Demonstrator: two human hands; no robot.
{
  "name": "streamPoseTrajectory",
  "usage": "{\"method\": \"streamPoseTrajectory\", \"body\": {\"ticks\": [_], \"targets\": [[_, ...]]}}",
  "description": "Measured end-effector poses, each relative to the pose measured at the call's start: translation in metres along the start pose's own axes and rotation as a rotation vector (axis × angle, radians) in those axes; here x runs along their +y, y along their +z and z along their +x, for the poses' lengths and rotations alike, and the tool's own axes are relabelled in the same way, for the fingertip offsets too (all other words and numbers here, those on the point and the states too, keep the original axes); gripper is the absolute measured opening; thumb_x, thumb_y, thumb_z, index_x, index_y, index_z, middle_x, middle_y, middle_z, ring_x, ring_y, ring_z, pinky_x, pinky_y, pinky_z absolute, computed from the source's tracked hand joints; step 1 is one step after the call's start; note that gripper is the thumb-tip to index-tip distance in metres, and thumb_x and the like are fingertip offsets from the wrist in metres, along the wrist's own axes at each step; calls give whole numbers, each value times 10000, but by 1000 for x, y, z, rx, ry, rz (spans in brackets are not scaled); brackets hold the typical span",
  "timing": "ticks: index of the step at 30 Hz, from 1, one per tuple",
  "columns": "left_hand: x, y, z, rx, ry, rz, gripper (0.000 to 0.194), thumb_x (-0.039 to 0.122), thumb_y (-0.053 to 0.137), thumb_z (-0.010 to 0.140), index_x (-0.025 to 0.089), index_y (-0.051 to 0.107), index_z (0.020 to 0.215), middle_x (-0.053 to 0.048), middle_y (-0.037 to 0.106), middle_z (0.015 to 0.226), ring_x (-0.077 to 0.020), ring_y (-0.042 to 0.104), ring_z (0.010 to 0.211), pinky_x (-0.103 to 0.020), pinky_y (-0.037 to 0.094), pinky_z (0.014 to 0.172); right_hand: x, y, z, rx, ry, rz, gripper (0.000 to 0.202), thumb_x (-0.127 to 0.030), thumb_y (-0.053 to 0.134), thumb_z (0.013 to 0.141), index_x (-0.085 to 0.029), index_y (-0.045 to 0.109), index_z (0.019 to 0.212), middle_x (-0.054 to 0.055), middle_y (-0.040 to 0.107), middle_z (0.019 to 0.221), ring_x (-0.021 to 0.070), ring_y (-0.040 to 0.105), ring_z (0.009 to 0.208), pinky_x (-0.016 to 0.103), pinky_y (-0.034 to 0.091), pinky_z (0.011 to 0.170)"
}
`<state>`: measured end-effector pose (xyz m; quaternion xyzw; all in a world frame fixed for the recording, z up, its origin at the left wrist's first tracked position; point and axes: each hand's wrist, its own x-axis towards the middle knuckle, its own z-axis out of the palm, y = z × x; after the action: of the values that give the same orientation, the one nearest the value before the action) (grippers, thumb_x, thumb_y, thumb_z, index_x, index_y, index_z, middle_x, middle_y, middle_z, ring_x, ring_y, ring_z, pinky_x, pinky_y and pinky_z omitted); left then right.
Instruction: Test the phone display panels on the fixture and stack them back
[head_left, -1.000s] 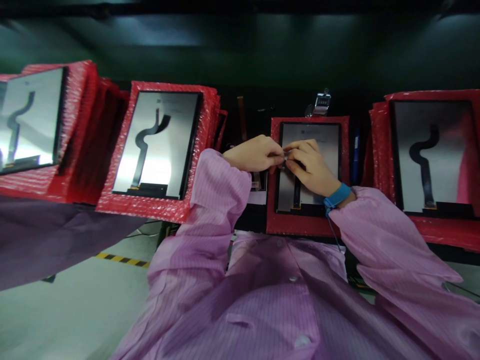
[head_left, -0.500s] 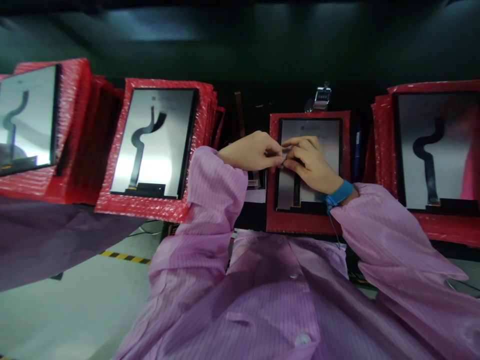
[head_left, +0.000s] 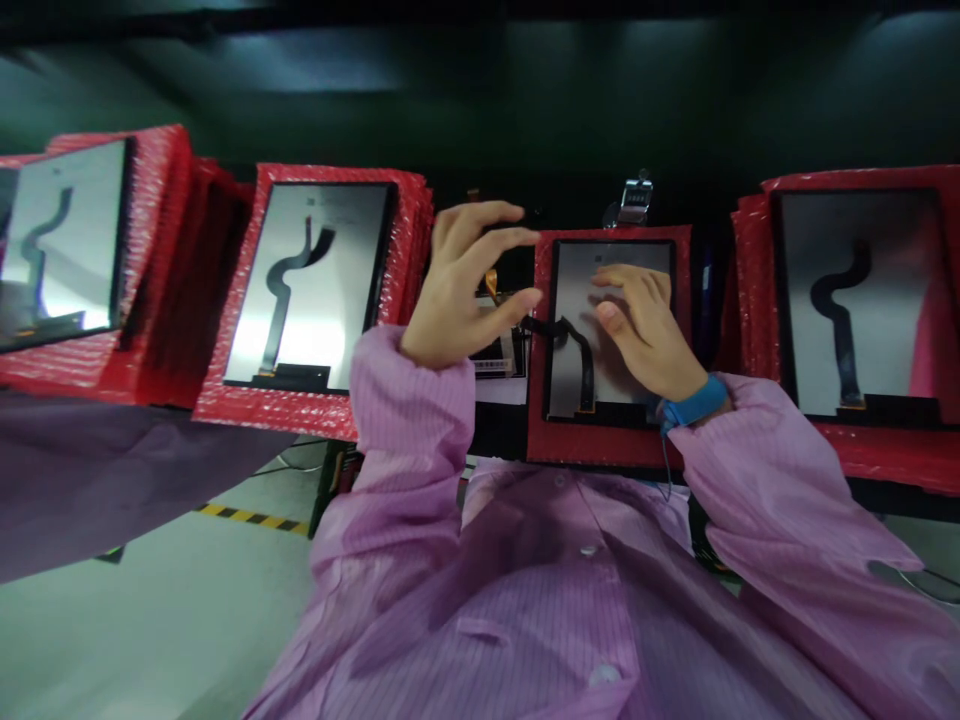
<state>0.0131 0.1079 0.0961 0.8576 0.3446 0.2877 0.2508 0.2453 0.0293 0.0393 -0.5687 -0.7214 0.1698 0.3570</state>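
Over the display panel (head_left: 570,365) in front of me, my right hand (head_left: 641,325) has its fingers apart and grips nothing; a blue wrist strap (head_left: 694,402) circles that wrist. The panel lies on a red pad (head_left: 544,445). A dark ribbon cable (head_left: 586,365) rises from its lower edge and bends left, past the panel's left side. My left hand (head_left: 472,280) is spread just left of the panel, thumb close to the cable's end, with nothing held. An orange flex strip (head_left: 491,283) shows behind its fingers.
Red bubble-wrap stacks carry more display panels at the left (head_left: 315,290), far left (head_left: 67,240) and right (head_left: 892,300). Behind my panel stands a small metal tally counter (head_left: 636,198). A label with a barcode (head_left: 495,366) lies below my left hand. Purple fabric (head_left: 112,480) shows at far left.
My hands were together, fingertips pinched at the panel's left side. They have parted: the left moved left and spread, the right opened over the panel. The ribbon cable's bent end is now uncovered.
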Motion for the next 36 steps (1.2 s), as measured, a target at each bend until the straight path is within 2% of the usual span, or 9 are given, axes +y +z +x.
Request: {"method": "streamPoseTrajectory", "body": {"ticks": [3,6,8,12,17,24,28,31,36], "targets": [[6,10,-45,233,103,202,158,316,522,975,249,661,939,-73,705,882,-236,644,882,-424,528,815,5,-7,-3,109,95,-14,345,-460,370,1044,-238,583,1201,89,636,1252,262,534,1195,500,414,1083],[-1,35,-80,143,94,407,204,265,461,990,202,654,967,-45,687,766,-187,625,699,-331,496,657,12,-5,-3,154,184,-26,274,-380,453,1000,-222,611,1159,92,647,1191,269,541,1150,483,462,1012],[-8,48,-91,51,26,535,272,263,441,995,160,659,1122,-50,694,778,-187,644,708,-305,486,640,15,-2,-3,164,211,-30,266,-348,489,964,-215,625,1151,93,650,1164,273,540,1130,480,473,983],[-18,58,-93,-76,-34,669,408,276,428,1002,135,606,1341,-78,704,861,-204,669,765,-295,491,638,17,0,-3,179,193,-50,269,-345,496,949,-212,628,1142,94,648,1140,269,544,1096,483,466,980],[-18,57,-90,-154,-45,723,436,267,392,1016,151,621,1368,-93,699,883,-218,662,786,-311,498,657,18,-1,-3,175,195,-82,262,-369,478,972,-219,606,1144,86,641,1136,259,552,1074,491,448,1011],[-20,60,-89,-153,-18,734,445,265,383,1017,149,640,1362,-85,698,845,-206,657,756,-300,469,632,9,-13,-8,175,224,-105,264,-341,482,957,-219,592,1164,93,628,1186,279,540,1104,517,444,1018],[-26,59,-89,-116,9,700,425,269,417,1006,156,647,1344,-70,707,834,-190,671,756,-278,466,633,-17,-25,-41,187,261,-170,264,-320,479,959,-203,585,1170,115,626,1217,293,544,1101,503,465,985],[-26,59,-90,4,35,632,364,249,445,1000,161,684,1261,-55,710,809,-168,667,701,-260,463,611,-36,-27,-75,127,339,-215,288,-360,475,976,-177,585,1169,143,642,1159,316,555,1058,523,476,962],[4,74,-95,147,95,369,234,191,471,992,146,667,1111,-73,745,893,-162,689,759,-258,540,709,-46,-18,-107,67,499,-202,379,-412,469,971,-137,591,1201,184,634,1210,350,544,1080,564,480,980]]}}
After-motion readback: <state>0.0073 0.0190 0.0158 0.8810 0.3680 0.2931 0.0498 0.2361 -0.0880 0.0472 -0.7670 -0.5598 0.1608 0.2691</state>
